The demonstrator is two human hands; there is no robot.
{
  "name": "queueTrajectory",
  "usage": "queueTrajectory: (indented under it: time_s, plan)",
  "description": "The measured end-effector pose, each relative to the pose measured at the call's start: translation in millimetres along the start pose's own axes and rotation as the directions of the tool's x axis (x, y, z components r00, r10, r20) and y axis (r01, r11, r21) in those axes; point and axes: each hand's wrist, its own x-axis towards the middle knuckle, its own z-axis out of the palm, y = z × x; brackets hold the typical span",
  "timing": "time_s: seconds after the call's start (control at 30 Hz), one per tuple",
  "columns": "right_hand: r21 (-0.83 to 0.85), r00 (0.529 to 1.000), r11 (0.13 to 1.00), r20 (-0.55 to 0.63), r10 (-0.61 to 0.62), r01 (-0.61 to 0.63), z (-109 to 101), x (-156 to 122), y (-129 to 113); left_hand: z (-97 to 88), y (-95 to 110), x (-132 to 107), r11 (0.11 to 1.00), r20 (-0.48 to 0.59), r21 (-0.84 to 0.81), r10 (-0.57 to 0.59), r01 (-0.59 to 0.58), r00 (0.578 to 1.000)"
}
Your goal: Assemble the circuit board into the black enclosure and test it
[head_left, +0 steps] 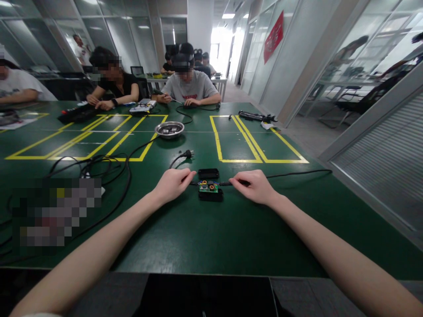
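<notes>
A small green circuit board with copper coils lies over a black plastic case half on the green table. Just behind it rests the other black case half. Black leads come out of both sides of the board. My left hand is closed around the left power cord, whose plug lies behind that hand. On the opposite side, my right hand pinches the black cable close to the board, and the rest of it runs off to the right.
A metal bowl with small metal parts stands beyond my left hand. Coiled black cables and a blurred-out object occupy the left. Yellow tape marks the table. Co-workers sit across, and a black tool lies far right.
</notes>
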Motion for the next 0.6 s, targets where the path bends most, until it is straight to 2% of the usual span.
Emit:
queueTrajectory:
  time_s: [0.23,0.6]
  plan:
    - [0.042,0.999,0.999,0.042,-0.032,0.03,-4,0,1,4.1,5,-6,0.998,0.041,0.052,0.036,-0.038,0.999]
    - [0.014,0.984,1.0,0.175,0.018,-0.021,-4,2,2,11.2,4,-7,0.996,0.121,0.084,0.013,-0.024,0.993]
